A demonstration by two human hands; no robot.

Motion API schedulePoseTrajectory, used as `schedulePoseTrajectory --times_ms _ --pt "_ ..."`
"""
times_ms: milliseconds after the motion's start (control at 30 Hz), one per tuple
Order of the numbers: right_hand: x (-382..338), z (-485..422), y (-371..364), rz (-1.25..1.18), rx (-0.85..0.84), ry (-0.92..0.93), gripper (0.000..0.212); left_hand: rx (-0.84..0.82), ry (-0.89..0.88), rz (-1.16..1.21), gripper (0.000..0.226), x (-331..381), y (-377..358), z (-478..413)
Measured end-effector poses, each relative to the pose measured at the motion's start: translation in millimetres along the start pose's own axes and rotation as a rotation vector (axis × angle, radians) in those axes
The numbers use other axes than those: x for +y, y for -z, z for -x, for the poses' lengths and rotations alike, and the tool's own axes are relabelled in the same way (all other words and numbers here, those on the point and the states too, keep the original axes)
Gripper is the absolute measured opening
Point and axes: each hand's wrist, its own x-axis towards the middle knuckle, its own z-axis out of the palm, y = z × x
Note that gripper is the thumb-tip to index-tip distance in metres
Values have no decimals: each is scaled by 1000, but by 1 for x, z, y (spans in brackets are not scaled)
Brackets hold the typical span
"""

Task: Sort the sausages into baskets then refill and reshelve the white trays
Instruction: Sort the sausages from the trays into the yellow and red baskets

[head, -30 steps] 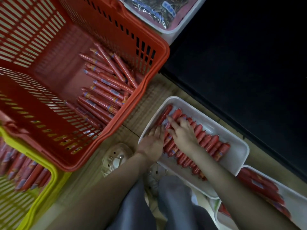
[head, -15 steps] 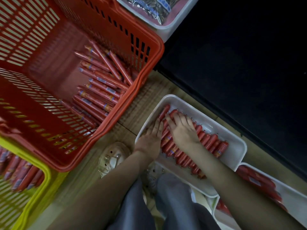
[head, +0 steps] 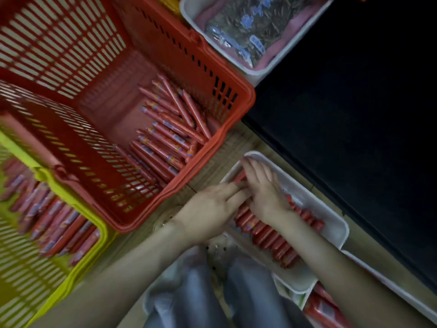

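I see the head view dim and a little flat, with a warm cast. The light looks soft: I find no hard shadow and no glare, and the white tray (head: 337, 237) is the brightest surface. The dark area at the right (head: 354, 114) is almost black and I can read no detail in it. Motion blur smears the picture, strongest at the left on the yellow basket (head: 101, 235) and on the slats of the red basket (head: 179, 55). The wide lens bends the basket walls outward near the edges. The sausages (head: 272, 237) look soft, and their print is not readable
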Motion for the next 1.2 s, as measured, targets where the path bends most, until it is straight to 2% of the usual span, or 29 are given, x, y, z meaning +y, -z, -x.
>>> schedulePoseTrajectory --times_ms 67,133,200,300,433,533,567,633,700,733,900,1000,1200 --pt "-27 -10 35 -1 263 183 55 178 -92 -42 29 3 61 5" --pt "-55 -24 66 -4 469 355 46 336 -32 -127 31 -10 112 17" --pt "-87 -39 90 -4 562 473 43 427 111 -222 28 -38 148 39" --pt "-133 -77 94 17 560 608 46 368 287 -417 29 -98 171 90" --pt "-175 -140 42 175 411 711 61 287 391 -420 48 -152 158 154" --pt "-197 -179 -5 493 51 746 80 392 392 -294 55 -164 137 166" --pt "-199 -189 -20 614 -100 708 81 445 384 -266 56 -166 133 165" --pt "-198 -202 -51 764 -342 505 86 547 355 -231 58 -170 126 162" --pt "-192 -208 -79 815 -495 262 96 636 324 -209 60 -174 120 161" --pt "-188 -210 -92 814 -543 197 98 669 307 -199 61 -176 118 161" --pt "-188 -211 -105 759 -617 132 99 777 265 -190 63 -181 111 157" --pt "-186 -208 -98 654 -619 145 112 823 253 -190 63 -181 109 155" --pt "-179 -208 -93 466 -534 73 117 822 266 -212 63 -182 108 154"
